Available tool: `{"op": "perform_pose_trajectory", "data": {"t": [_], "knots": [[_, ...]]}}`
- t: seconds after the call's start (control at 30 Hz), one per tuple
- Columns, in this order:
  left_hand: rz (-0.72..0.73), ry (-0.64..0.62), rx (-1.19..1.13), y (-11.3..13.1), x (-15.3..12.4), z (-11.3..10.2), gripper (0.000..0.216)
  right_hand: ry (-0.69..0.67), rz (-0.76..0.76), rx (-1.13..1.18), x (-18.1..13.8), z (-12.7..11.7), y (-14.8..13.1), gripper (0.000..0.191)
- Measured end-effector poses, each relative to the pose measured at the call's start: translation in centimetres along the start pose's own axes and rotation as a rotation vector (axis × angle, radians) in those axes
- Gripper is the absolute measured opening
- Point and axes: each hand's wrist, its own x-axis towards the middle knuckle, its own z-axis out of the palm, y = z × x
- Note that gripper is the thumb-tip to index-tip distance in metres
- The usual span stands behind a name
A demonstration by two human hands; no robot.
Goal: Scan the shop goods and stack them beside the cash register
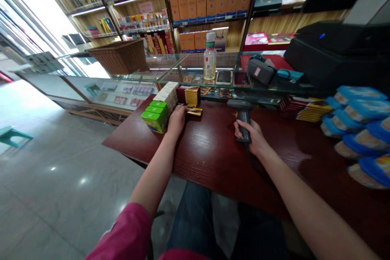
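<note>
My right hand (251, 134) is wrapped round the handle of a dark barcode scanner (243, 107), whose head points away from me over the brown desk. A cable runs down from the handle. My left hand (177, 117) is at the left end of a flat gold and dark pack (194, 111), its fingers closed on that end; the fingertips are partly hidden. Just behind stands a stack of dark red and gold packs (189, 96). Left of that hand are green boxes (155, 116) and a row of white boxes (166, 92).
On the desk (201, 146), more red and gold packs (303, 108) and blue-lidded tubs (362, 101) stand at the right. A glass counter behind bears a bottle (210, 59), a phone (224, 77) and a black case (262, 71). A wicker basket (118, 55) stands further left.
</note>
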Motion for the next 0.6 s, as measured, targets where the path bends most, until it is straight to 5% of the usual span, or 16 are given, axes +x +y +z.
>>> {"op": "perform_pose_trajectory", "data": {"t": [0.13,0.3,0.6], "knots": [[-0.042,-0.030,0.145,-0.6,-0.4,0.1,0.041,0.010,0.006,0.014,-0.1,-0.1,-0.1,0.038],[0.003,-0.077,0.319,1.9,-0.9,0.4,0.049,0.019,0.017,0.047,-0.1,-0.1,-0.2,0.038],[-0.057,-0.186,0.389,3.3,-0.5,0.5,0.046,0.043,0.010,0.017,0.0,-0.2,0.1,0.037]]}}
